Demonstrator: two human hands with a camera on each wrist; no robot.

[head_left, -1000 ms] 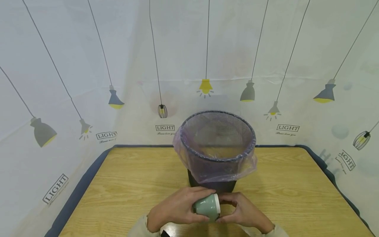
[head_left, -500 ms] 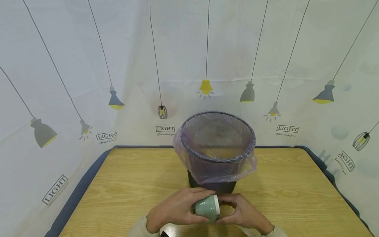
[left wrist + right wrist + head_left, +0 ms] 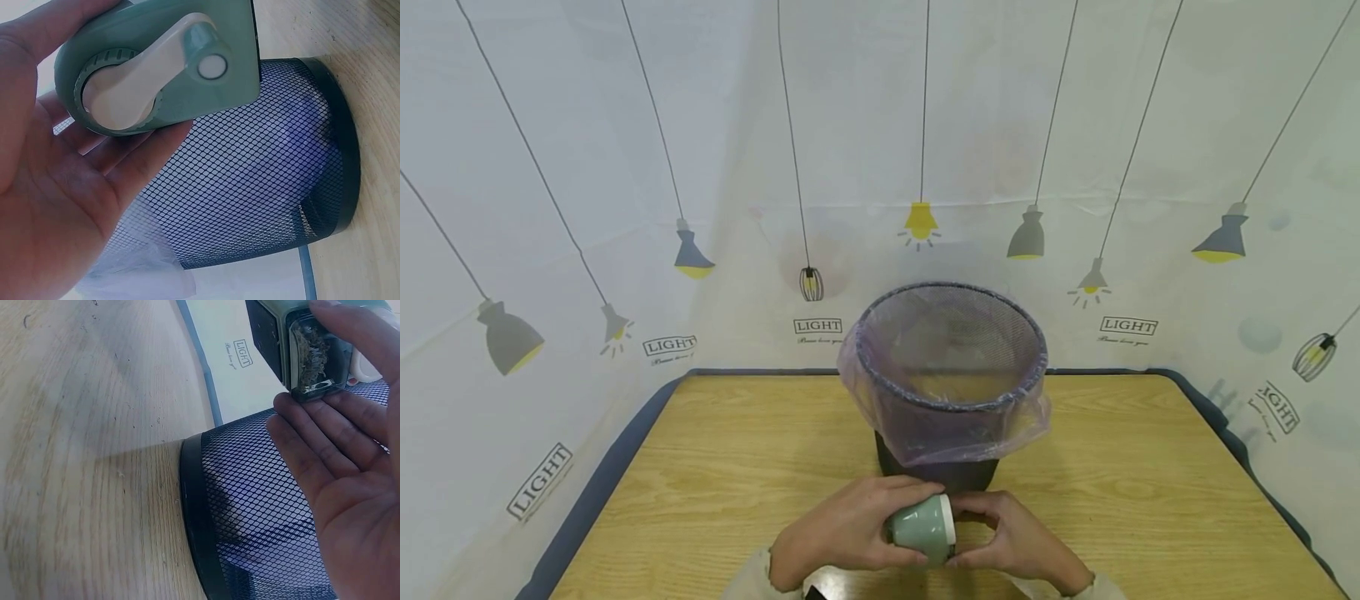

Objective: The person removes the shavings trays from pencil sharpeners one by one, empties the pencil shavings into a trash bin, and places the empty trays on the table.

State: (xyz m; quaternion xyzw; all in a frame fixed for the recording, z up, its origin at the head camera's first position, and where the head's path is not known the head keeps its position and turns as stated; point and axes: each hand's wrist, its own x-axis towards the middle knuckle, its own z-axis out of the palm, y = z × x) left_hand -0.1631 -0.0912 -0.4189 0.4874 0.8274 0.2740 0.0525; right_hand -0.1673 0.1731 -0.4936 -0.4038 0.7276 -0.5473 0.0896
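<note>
Left hand [image 3: 846, 525]: fingers curled round a green sharpener [image 3: 921, 531] (so judged from its crank [image 3: 147, 72]), gripped at the lower centre of the head view, pale rim turned toward the frame's right. Right hand [image 3: 1018, 542]: thumb and fingers bent about the sharpener's clear drawer [image 3: 339, 362], which is apparently pinched; shavings-like matter [image 3: 311, 359] is held inside. Whether the drawer is fully seated cannot be told.

Change: none clear in the head view over the last second; both hands, sharpener and bin are found in the same places. The work in hand is therefore judged to be held or very slow.

Beyond: one dark mesh bin [image 3: 250, 169], upright, centre of the head view, draped with a purple liner [image 3: 917, 433]; wood-grain worktop [image 3: 737, 450] beneath; lamp-printed backdrop [image 3: 850, 125] across the upper frame.
</note>
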